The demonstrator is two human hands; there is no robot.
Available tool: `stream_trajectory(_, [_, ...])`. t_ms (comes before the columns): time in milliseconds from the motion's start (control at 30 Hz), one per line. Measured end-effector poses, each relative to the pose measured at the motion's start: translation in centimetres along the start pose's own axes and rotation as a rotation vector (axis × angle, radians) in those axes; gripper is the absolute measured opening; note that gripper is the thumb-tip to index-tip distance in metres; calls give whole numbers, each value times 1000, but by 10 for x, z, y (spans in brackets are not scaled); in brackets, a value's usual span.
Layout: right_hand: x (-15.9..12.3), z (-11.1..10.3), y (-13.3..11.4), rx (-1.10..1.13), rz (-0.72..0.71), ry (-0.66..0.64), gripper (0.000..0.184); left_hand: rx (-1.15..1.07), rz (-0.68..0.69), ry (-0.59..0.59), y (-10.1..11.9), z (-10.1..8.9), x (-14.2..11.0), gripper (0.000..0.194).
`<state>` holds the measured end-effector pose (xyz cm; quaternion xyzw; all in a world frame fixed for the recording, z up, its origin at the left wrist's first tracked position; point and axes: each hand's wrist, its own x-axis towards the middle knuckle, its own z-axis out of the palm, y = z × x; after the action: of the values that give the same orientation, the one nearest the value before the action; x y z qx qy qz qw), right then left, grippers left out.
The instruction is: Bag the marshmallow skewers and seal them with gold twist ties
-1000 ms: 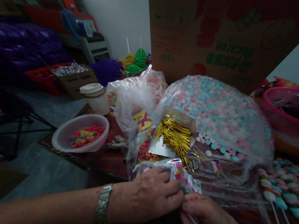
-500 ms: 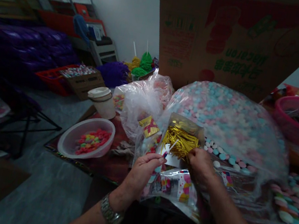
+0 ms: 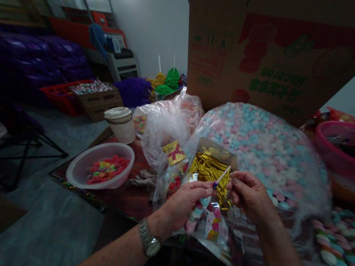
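Observation:
My left hand is closed round the gathered neck of a clear bag on a candy skewer. The white stick points up and right from my fingers, and the pastel candies hang below in the wrapper. My right hand is pinched just right of the stick on what looks like a gold twist tie, mostly hidden by the fingers. Behind both hands, an open box holds a heap of gold twist ties. A printed clear wrapper lies under the hands.
A large clear bag of pastel candies fills the table's back, before a tall carton. At left stand a bowl of gummy rings and a lidded bucket. Finished-looking candy skewers and a pink basin are at right.
My right hand has come out of the gold twist ties and moved up to the stick. My left hand has raised the candy skewer and shifted right, towards my right hand.

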<state>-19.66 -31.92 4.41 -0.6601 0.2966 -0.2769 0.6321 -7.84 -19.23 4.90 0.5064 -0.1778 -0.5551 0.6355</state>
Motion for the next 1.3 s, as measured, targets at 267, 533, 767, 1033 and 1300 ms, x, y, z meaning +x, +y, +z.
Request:
stream_trajectory(267, [-26, -4, -1, -167, -241, 200, 21, -85, -32, -62, -8, 15, 3, 18])
stream_trajectory(533, [-37, -23, -3, -677, -593, -106, 25, 140, 0, -45, -10, 18, -4, 16])
stream_trajectory(767, [-44, -22, 5, -539, -502, -221, 19, 95, -17, -74, -9, 18, -7, 18])
stream_trajectory(1033, [-71, -30, -3, -533, -388, 139, 19, 100, -14, -27, -12, 18, -4, 17])
stream_trajectory(1300, [-76, 11, 4, -362, -198, 54, 25, 454, 105, 5, -26, 26, -9, 18])
